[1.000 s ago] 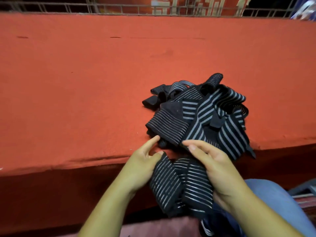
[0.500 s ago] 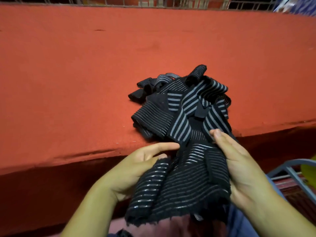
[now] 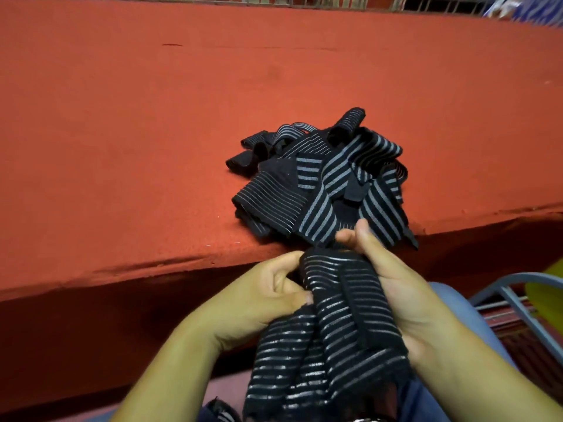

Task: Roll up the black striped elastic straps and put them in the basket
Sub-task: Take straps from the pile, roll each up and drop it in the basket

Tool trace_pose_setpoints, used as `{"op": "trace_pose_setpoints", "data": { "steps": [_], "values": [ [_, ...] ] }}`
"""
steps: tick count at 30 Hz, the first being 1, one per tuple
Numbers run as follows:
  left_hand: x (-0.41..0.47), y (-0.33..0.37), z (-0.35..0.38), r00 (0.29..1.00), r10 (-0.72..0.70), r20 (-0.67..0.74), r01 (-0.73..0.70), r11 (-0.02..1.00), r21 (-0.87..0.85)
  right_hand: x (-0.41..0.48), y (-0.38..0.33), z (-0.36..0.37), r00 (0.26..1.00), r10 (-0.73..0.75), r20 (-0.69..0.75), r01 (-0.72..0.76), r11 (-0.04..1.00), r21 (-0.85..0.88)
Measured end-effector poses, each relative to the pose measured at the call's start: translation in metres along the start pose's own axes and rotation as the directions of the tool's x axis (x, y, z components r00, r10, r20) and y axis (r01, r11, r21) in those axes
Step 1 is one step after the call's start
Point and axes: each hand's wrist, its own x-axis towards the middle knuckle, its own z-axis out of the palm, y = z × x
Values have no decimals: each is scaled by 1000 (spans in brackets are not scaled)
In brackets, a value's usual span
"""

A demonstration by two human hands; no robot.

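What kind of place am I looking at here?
Probably a small workshop or packing station: a long table covered in red felt, a heap of striped elastic straps on it, and wire racking behind.

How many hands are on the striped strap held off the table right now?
2. The left hand pinches the left edge of the black striped elastic strap; the right hand grips its right side, near the edge of the red table.

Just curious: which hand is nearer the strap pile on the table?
Right. The right hand reaches the strap pile at its near edge; the left hand lies short of it.
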Motion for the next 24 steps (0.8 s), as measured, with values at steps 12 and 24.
{"op": "trace_pose_setpoints", "data": {
  "steps": [12, 24],
  "values": [
    [-1, 9, -7, 923, 184, -339, -223, 971, -81, -10, 4, -30, 985, 170, 40, -142, 912, -384],
    [-5, 10, -7, 956, 126, -264, -150, 986, -74, -14, 11, -41, 996, -92, 9, 92, 983, -157]
  ]
}}
